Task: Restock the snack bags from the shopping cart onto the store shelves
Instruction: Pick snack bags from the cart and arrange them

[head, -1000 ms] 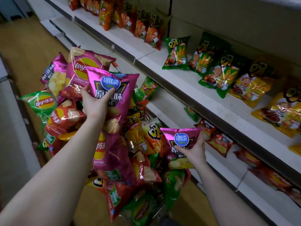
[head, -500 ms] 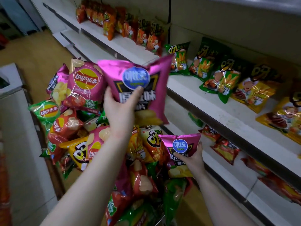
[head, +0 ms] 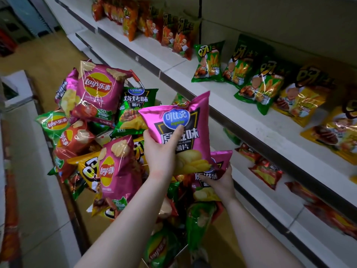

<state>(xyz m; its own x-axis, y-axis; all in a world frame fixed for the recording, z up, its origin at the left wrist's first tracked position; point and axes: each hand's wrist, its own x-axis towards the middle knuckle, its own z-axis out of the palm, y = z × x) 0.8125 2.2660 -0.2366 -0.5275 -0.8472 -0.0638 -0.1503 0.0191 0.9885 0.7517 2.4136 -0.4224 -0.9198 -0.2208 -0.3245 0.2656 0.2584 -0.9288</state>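
Now, out of the heap in the shopping cart (head: pixel 137 79), a pink snack bag (head: pixel 185 120) has been lifted and swung rightwards; it is gripped low by the left hand (head: pixel 161 151), thumb across the print, long axis near upright, seal uppermost; a second pink bag (head: pixel 222 161) is clutched just below by the right hand (head: pixel 220 182); placing on the shelf (head: pixel 222 97) seems imminent

Left forearm (head: pixel 123 219) and right forearm (head: pixel 251 229): bare from wrist to frame edge. Left grip (head: pixel 160 151) and right grip (head: pixel 220 182): bare. Fingernails too small to assess.
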